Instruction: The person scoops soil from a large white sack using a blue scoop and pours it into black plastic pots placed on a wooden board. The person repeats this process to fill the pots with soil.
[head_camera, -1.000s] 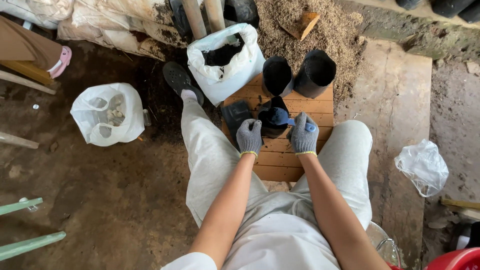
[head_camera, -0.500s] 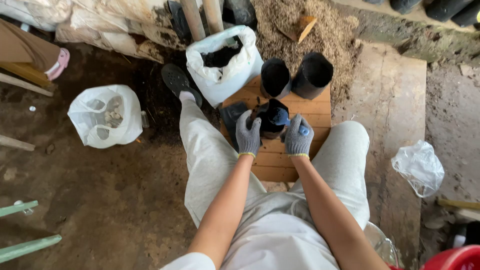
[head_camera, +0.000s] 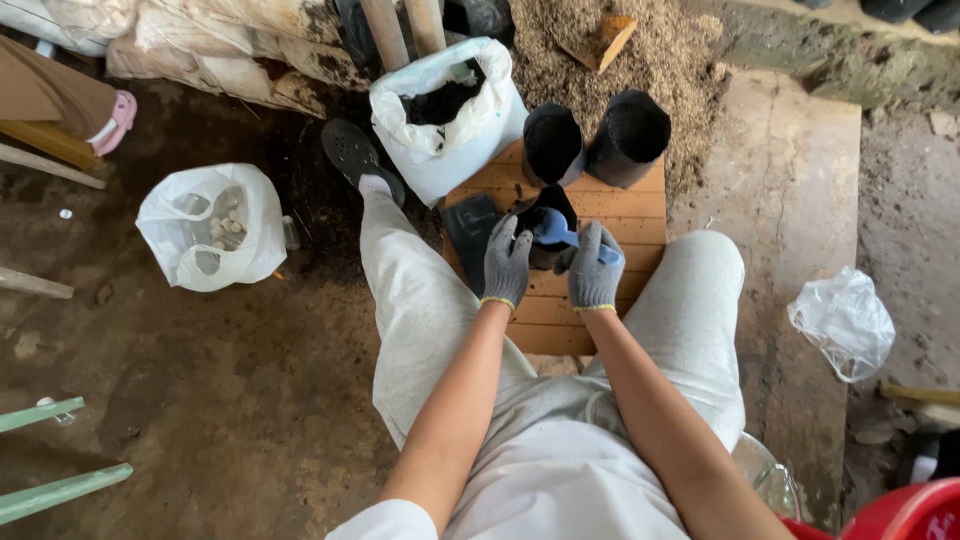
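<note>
While the person sat with legs apart over the wooden board (head_camera: 600, 195), the left hand (head_camera: 507, 262) had its fingers closed on the rim of a small black bag (head_camera: 548, 205). The right hand (head_camera: 594, 268) gripped a blue scoop (head_camera: 556, 231) at its mouth. This looked like the filling step. Next called for more soil from the white sack (head_camera: 452, 150) just beside, bag kept upright.

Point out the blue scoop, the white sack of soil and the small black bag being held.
blue scoop (head_camera: 552, 229), head view, on its blue bowl.
white sack of soil (head_camera: 470, 130), head view, on its front wall.
small black bag (head_camera: 553, 203), head view, on its upper edge.
</note>
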